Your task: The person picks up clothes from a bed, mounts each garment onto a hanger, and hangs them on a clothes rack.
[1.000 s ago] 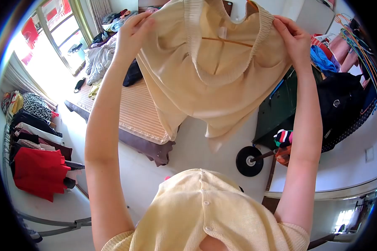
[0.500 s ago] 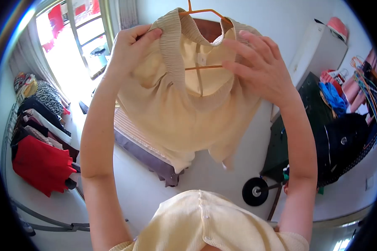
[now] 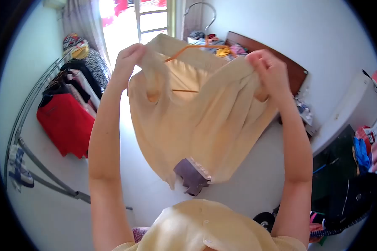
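Note:
Pale yellow pants [image 3: 197, 125] with a wide gathered waistband hang in front of me at arm's length. An orange clothes hanger [image 3: 183, 51] with a metal hook sits inside the waist opening, its lower bar crossing it. At the left end of the waistband, my left hand [image 3: 130, 60] is closed on the fabric. My right hand [image 3: 270, 71] pinches the waistband at the opposite end, fingers curled. Neither hand touches the hook, which sticks up above the waist. The two legs hang down, spread apart at the bottom.
On the left stands a metal clothes rack [image 3: 33, 108] with a red garment [image 3: 67, 123] and other clothes. Behind is a bed with a brown headboard [image 3: 297, 75] and piled clothes. A dark cabinet [image 3: 335, 163] with clothes stands right, near a black weight plate [image 3: 264, 219].
The waistband is now stretched wider and slightly lower. My right hand, fingers spread before, has closed on its right end. The view has turned left, bringing the bed's headboard and hanger hook into sight.

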Demonstrator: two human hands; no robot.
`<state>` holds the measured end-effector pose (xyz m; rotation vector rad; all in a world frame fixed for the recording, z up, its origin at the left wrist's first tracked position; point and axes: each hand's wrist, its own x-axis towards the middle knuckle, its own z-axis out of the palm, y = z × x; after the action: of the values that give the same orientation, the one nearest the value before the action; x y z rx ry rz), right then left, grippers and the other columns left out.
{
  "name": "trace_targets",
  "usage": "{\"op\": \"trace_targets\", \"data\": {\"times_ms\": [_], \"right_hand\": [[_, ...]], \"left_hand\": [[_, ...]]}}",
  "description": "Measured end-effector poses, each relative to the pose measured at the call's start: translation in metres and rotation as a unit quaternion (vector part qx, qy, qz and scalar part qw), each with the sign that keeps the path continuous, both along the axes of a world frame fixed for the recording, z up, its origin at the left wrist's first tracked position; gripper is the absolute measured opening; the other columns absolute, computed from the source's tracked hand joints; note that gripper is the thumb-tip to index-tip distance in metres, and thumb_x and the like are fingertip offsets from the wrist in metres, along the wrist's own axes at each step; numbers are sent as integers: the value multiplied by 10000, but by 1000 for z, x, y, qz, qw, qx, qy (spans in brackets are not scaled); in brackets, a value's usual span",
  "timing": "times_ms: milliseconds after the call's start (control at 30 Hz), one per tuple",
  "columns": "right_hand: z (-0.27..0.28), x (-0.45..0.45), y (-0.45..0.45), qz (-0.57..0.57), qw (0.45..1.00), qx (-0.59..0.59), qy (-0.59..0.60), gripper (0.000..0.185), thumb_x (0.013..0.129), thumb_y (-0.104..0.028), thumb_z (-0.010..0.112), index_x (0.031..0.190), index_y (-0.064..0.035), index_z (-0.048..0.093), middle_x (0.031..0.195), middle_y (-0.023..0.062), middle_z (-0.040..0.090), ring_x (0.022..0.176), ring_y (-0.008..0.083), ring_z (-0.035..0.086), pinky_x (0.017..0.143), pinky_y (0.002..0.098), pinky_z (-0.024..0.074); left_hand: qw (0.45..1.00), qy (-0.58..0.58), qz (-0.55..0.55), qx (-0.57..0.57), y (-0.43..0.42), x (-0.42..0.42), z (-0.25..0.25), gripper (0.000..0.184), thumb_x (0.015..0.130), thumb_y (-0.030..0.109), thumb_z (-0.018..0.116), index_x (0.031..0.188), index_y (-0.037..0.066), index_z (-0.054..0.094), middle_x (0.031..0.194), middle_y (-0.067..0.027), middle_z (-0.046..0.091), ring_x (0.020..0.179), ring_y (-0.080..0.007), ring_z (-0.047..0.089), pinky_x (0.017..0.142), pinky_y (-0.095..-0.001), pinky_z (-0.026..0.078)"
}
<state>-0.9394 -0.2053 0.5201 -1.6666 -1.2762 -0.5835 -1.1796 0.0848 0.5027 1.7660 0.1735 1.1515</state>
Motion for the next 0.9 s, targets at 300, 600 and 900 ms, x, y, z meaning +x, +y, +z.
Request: {"op": "trace_targets", "data": {"times_ms": [300,600,900], "right_hand": [[17,11,74,140,975,41,169,222,872,-229,718,986,-42,682,641,-39,608,582,2,482,514,185,359],[-6,30,90,156,953,85,244,227,883,-210,705,1020,-30,682,822,42,710,728,53,623,621,187,470],[-14,16,124,260,929,81,252,281,870,-190,722,1086,-21,660,832,33,696,739,52,611,654,186,473]], "left_hand": [[972,-10,-71,-226,78,-61,-80,407,964,363,545,1176,28,641,1053,-33,653,962,-104,588,850,-258,462],[968,-82,54,-232,106,-109,-111,353,964,319,580,1147,24,644,1012,-59,682,892,-133,645,783,-251,480],[951,151,186,195,45,-50,-16,388,886,355,658,990,-18,667,781,-50,642,727,-91,559,668,-233,444]]}}
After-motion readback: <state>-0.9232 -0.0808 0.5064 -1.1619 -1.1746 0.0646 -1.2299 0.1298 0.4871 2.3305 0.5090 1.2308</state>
